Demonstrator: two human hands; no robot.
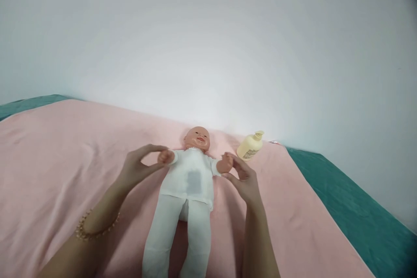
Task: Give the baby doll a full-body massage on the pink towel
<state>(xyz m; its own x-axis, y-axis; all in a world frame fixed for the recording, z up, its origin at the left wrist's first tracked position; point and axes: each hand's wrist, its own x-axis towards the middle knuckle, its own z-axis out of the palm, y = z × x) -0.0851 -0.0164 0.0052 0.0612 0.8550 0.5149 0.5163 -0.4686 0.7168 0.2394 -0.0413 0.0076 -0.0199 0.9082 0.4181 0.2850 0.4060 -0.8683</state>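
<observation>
A baby doll (185,191) in white clothes lies on its back on a pink blanket (58,160), head toward the wall. My left hand (138,167) pinches the doll's right hand between thumb and fingers. My right hand (243,178) is closed on the doll's left hand in the same way. Both doll arms are spread out to the sides. A beaded bracelet (93,230) is on my left wrist.
A pale yellow pump bottle (249,147) lies tilted on the blanket by the doll's head, close to my right hand. A teal sheet (352,213) shows beyond the blanket's right edge and at the far left. A white wall stands behind.
</observation>
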